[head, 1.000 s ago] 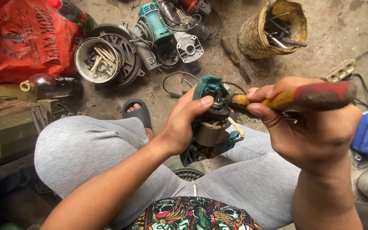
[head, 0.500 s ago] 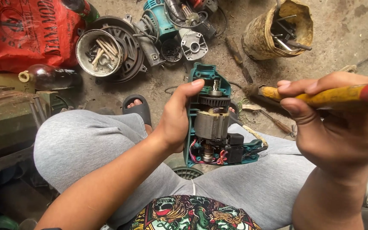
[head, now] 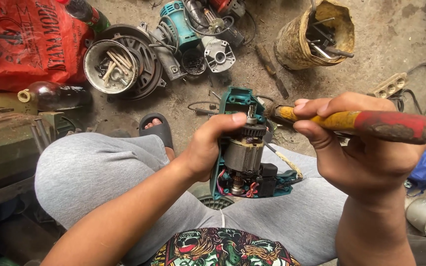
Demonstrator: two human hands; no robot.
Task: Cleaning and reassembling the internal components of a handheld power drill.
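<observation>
Cluttered workshop floor, open mainly at upper right

The left hand (head: 208,148) grips the opened teal power tool (head: 245,148) over the lap; the right hand (head: 356,148) holds a yellow-and-red-handled tool (head: 371,123) just beside it, closing the gap between them. Ahead, bare concrete floor (head: 385,44) lies past the yellow bucket of tools (head: 297,47). The metal bowl of bolts (head: 110,66), teal grinder parts (head: 183,24) and red bag (head: 20,39) crowd the far left; a green machine (head: 6,143) blocks the left edge.

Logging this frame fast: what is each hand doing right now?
Left hand: closed around the opened teal power tool, motor exposed.
Right hand: closed on a yellow-and-red-handled screwdriver.
</observation>
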